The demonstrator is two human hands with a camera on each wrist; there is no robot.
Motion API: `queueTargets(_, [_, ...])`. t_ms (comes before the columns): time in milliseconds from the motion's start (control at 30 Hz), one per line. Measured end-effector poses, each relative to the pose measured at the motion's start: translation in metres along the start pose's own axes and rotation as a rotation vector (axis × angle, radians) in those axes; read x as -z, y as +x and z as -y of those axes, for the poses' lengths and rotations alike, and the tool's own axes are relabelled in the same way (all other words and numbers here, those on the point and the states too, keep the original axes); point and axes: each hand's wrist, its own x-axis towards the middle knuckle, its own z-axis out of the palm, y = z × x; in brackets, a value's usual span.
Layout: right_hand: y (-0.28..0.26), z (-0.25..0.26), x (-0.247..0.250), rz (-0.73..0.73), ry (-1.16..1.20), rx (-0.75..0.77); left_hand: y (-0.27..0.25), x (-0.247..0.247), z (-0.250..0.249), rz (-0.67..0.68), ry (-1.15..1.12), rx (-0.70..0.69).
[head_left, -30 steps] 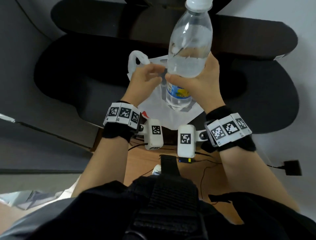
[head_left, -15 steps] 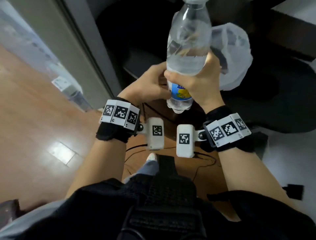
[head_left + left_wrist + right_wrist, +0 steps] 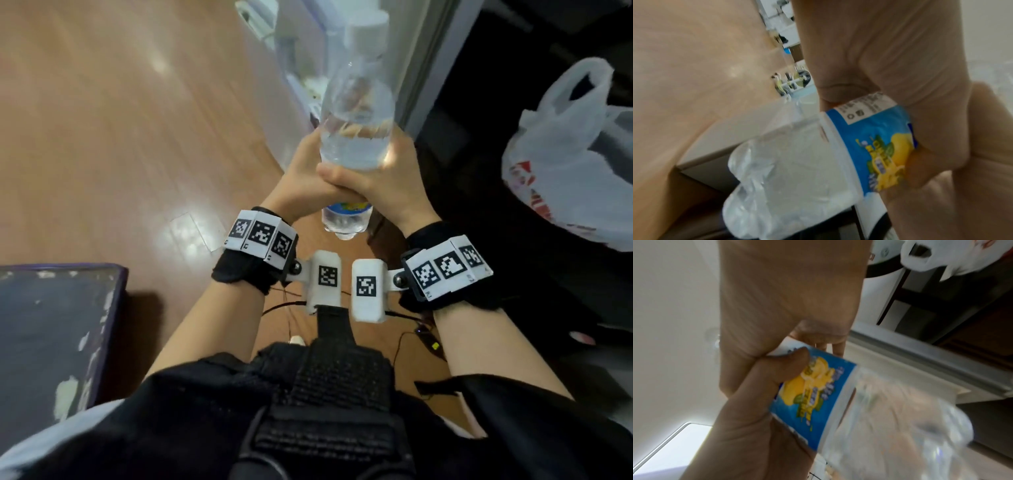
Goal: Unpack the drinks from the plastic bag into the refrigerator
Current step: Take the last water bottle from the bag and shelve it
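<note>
Right hand (image 3: 387,185) and left hand (image 3: 301,185) both wrapped the bottle (image 3: 356,137) at its label, long axis upright, cap up, over the floor; plastic bag (image 3: 565,150) sat off right on the dark surface. Left wrist view: fingers curled round the label. Right wrist view: thumb pressed on the label, bag behind. Refrigerator probably ahead-left.

Both hands hide most of the bottle's (image 3: 356,113) blurred label (image 3: 877,146).

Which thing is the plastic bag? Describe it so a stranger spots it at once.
Look right of the two hands clasped round the clear bottle, to the dark furniture at the frame's right edge. The plastic bag sits there: thin, white, crumpled, handle loop standing up, red print low on its side.
</note>
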Motion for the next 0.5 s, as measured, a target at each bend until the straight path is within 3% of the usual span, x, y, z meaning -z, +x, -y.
queueTargets(333, [0.035, 0.011, -0.114, 0.331, -0.006, 0.017, -0.035, 0.125, 0.035, -0.491, 0.089, 0.084])
queueTargets(500, [0.078, 0.011, -0.159, 0.467, 0.004, 0.07, -0.031, 0.175, 0.038, -0.62, 0.103, 0.096])
